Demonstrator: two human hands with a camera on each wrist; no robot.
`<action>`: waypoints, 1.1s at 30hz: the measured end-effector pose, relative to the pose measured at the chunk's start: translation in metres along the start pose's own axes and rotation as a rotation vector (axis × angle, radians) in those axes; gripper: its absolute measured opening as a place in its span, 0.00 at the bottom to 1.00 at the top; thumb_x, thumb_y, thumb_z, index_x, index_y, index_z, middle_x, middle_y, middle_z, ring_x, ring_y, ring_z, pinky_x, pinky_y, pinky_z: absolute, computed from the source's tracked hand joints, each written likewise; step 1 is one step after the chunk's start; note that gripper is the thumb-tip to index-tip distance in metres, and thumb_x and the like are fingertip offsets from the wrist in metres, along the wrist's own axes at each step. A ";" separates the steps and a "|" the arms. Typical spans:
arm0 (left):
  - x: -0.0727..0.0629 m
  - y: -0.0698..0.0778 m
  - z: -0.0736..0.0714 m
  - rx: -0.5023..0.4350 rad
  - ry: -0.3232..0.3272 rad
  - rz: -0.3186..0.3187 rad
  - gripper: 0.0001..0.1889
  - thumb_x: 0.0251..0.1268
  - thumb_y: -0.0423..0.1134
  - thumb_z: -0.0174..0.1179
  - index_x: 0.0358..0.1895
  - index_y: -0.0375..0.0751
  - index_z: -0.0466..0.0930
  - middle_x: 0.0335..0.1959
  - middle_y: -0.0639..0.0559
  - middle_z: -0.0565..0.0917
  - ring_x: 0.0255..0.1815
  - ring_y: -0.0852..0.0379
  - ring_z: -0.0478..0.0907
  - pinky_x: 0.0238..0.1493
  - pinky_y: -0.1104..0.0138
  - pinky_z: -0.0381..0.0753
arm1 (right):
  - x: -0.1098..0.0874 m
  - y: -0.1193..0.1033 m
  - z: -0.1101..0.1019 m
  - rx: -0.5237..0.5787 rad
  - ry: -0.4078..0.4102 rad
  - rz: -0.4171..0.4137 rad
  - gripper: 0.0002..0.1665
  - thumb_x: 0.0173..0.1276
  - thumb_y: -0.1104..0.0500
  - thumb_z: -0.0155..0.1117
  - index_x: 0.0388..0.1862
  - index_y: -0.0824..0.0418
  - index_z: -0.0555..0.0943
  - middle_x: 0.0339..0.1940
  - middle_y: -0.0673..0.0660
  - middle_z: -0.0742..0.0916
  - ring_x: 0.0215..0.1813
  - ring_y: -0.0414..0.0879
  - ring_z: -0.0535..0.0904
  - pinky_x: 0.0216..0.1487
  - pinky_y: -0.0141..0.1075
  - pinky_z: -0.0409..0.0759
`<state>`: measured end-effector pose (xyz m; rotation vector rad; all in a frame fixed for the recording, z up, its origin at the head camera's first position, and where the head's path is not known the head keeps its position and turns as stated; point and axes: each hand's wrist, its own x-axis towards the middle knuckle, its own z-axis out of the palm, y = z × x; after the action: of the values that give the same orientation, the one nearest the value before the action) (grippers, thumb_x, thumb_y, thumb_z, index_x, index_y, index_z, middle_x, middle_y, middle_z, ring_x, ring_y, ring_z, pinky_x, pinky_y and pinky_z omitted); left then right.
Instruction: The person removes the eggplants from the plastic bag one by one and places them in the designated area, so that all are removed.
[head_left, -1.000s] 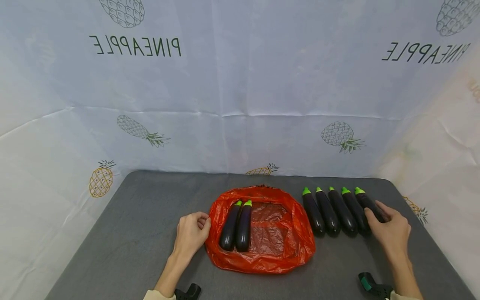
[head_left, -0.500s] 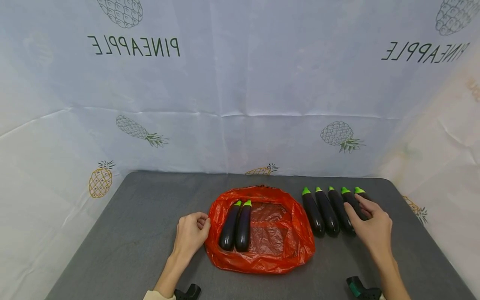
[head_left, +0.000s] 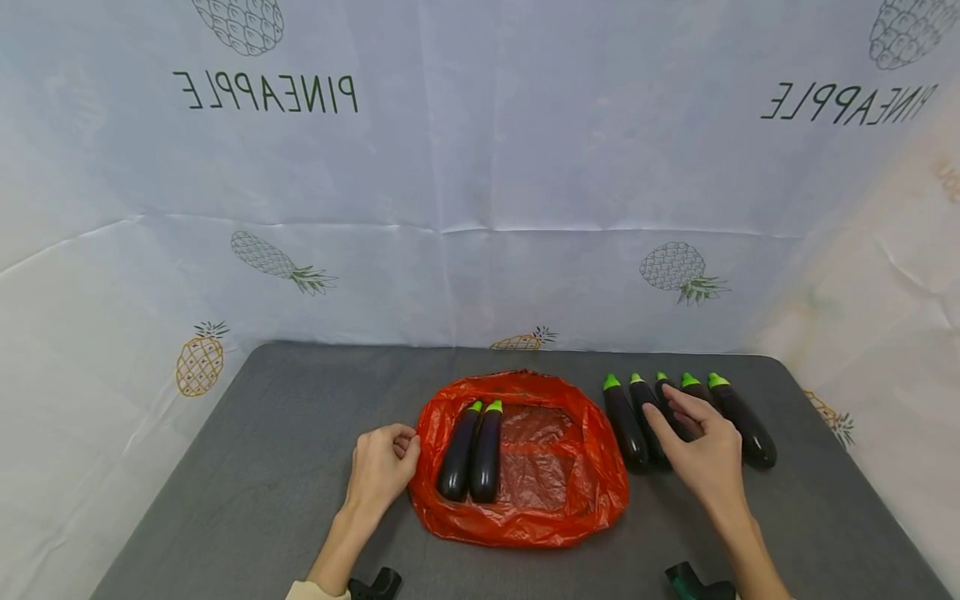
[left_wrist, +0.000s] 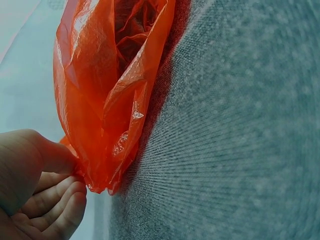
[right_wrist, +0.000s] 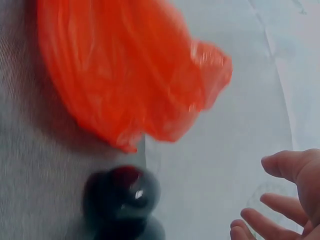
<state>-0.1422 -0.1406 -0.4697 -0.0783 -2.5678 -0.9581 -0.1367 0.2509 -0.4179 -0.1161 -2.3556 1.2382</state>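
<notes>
A red plastic bag [head_left: 525, 533] lies with its mouth spread wide on the table. Inside, along its left side, two dark eggplants [head_left: 486, 454] lie side by side. My left hand [head_left: 382, 467] pinches the bag's left edge; the left wrist view shows the gathered film [left_wrist: 102, 170] between thumb and fingers. Right of the bag, several eggplants with green caps stand in a slanting row, from the leftmost eggplant [head_left: 624, 425] to the rightmost eggplant [head_left: 750, 429]. My right hand [head_left: 708, 458] is over the row's middle, thumb and fingers spread, holding nothing, and hides parts of some eggplants.
The grey table [head_left: 300, 450] extends to both sides and in front. Behind it hangs a pale cloth [head_left: 480, 167] printed with pineapples. Black wrist devices [head_left: 377, 583] show at the lower edge of the head view.
My right hand has moved left along the row, from the rightmost eggplant to the middle ones. The eggplants stay where they were. The left hand keeps its pinch on the bag.
</notes>
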 end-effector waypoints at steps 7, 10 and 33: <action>0.001 0.000 0.000 0.002 -0.001 0.006 0.03 0.58 0.28 0.67 0.27 0.34 0.87 0.19 0.50 0.84 0.18 0.66 0.77 0.24 0.71 0.79 | -0.010 -0.016 0.010 0.031 -0.046 -0.040 0.25 0.64 0.62 0.74 0.61 0.64 0.84 0.58 0.66 0.87 0.48 0.15 0.74 0.52 0.09 0.70; 0.001 -0.001 0.001 0.001 0.000 0.007 0.03 0.58 0.28 0.68 0.27 0.34 0.87 0.19 0.50 0.84 0.18 0.66 0.76 0.24 0.71 0.79 | -0.016 -0.021 0.016 0.031 -0.067 -0.046 0.25 0.65 0.62 0.74 0.61 0.63 0.84 0.58 0.65 0.88 0.48 0.16 0.74 0.52 0.09 0.70; -0.001 -0.002 0.001 -0.005 0.013 0.035 0.03 0.57 0.28 0.68 0.27 0.34 0.87 0.18 0.50 0.84 0.18 0.67 0.76 0.24 0.71 0.78 | -0.043 -0.048 0.065 0.068 -0.228 -0.056 0.26 0.62 0.59 0.77 0.59 0.63 0.85 0.57 0.59 0.88 0.56 0.55 0.87 0.58 0.53 0.83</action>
<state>-0.1420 -0.1411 -0.4717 -0.1171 -2.5443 -0.9490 -0.1207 0.1613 -0.4268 0.1190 -2.4853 1.3647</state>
